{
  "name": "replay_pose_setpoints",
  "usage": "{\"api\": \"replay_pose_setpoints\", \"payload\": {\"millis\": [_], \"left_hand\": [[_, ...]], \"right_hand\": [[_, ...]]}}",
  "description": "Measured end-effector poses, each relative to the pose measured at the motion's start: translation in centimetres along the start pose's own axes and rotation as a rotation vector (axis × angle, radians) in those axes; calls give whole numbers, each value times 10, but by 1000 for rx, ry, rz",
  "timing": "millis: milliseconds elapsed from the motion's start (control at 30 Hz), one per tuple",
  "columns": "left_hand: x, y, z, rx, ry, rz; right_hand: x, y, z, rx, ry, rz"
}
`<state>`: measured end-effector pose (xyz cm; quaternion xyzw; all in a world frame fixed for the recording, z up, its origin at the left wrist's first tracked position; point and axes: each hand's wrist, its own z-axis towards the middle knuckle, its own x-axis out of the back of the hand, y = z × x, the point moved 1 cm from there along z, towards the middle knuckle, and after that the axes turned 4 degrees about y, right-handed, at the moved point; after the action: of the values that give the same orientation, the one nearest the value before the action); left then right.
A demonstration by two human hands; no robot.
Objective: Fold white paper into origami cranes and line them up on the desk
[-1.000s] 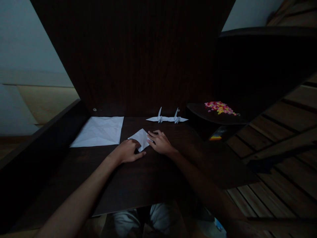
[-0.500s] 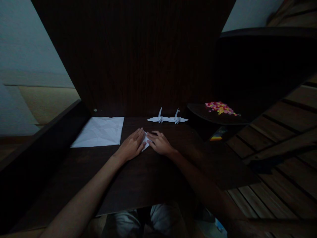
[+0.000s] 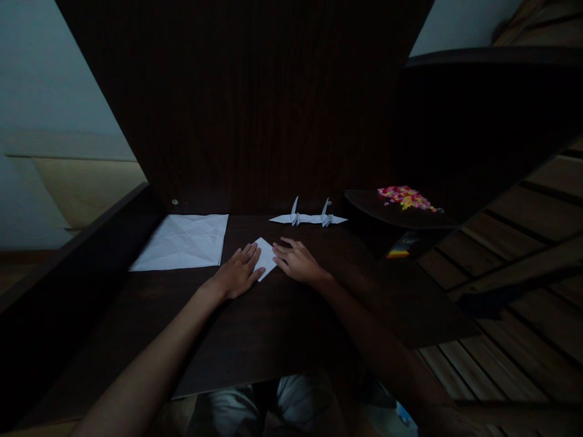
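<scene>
A small folded piece of white paper (image 3: pixel 265 258), kite-like in outline, lies flat on the dark desk between my hands. My left hand (image 3: pixel 237 271) rests on its left edge, fingers stretched out and palm down. On the right corner of the paper are the fingertips of my right hand (image 3: pixel 297 261), its fingers spread. Behind them, along the back of the desk, two white origami cranes (image 3: pixel 295 219) (image 3: pixel 326 220) stand in a row, wing to wing. Creased white paper sheets (image 3: pixel 182 243) lie flat to the left.
A low dark side panel (image 3: pixel 91 237) borders the desk (image 3: pixel 255 340) on the left, and a tall dark board (image 3: pixel 250 109) rises behind. At right, a curved shelf (image 3: pixel 364 203) bears a heap of small pink, red and yellow pieces (image 3: pixel 407 198). Slatted wood (image 3: pixel 514 340) lies beyond.
My left hand has slid a little left and down, off the middle of the folded paper, so more of it shows. The right hand has barely moved.
</scene>
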<state>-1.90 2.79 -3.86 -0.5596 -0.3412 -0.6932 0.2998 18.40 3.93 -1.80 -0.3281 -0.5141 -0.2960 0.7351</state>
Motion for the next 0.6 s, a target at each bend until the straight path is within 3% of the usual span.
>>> {"api": "replay_pose_setpoints", "payload": {"millis": [200,400,600], "left_hand": [[-1,-2,-2,-13,-19,-5],[3,4,-3,27,-74,24],[3,9,-4,54,-34,5]], "right_hand": [[2,1,-1,-57,67,-23],[-13,-5,3,-241,220,98],[-23,-5,5,-345,279,238]]}}
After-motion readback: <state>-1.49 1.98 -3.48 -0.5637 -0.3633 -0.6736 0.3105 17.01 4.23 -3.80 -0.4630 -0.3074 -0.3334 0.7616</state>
